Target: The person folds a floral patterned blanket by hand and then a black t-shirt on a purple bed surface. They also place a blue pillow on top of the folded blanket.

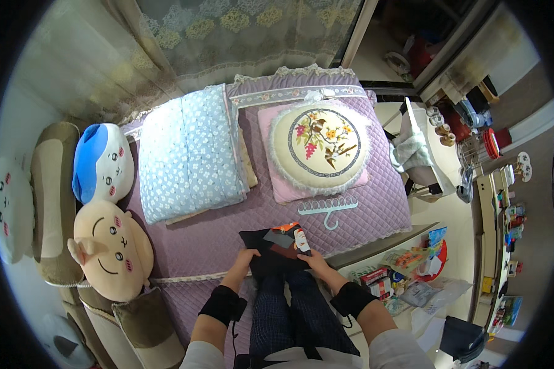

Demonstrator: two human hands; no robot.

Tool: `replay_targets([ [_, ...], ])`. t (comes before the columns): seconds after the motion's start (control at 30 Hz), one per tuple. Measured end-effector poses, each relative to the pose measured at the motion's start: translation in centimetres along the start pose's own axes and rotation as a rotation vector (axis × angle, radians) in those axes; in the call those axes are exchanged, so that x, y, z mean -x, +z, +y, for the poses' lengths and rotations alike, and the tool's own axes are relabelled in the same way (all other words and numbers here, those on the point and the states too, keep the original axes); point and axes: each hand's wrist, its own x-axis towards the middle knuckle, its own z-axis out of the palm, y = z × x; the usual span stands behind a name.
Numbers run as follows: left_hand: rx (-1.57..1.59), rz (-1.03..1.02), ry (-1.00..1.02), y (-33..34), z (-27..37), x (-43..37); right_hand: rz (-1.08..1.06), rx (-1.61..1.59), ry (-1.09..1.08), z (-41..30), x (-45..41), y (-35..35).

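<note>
A folded black cloth, likely a garment (270, 258), hangs between my two hands above my lap. It bears a grey, orange and white print near its upper right. My left hand (246, 259) grips its left edge, thumb on top. On the right edge, my right hand (316, 261) pinches it just below the print; the fingers beneath the cloth are hidden. Just beyond, a pale blue multi-hole plastic hanger (328, 205) lies flat on the quilted purple cover (203, 249), its hook towards me. Behind the hanger, a round fringed cushion (324, 143) with embroidered birds rests on a pink square cushion (281, 193).
A folded blue floral quilt (189, 152) lies at the left, beside plush toys (104, 163) and brown cushions (143, 318). A low table at the right holds packets (406, 260) and boxes (374, 276). Farther right stands a chair with a grey cloth (413, 150) over it.
</note>
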Motion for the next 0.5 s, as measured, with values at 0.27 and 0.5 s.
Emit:
replay_targets([
  [0.27,-0.058,0.099,-0.061,-4.7,2.3,-6.2,0.044,0.126,-0.155,-0.2,-7.2,4.4],
  [0.5,-0.256,0.121,-0.101,-8.0,-1.7,-9.7,0.400,0.437,-0.046,5.9,-11.8,7.6],
])
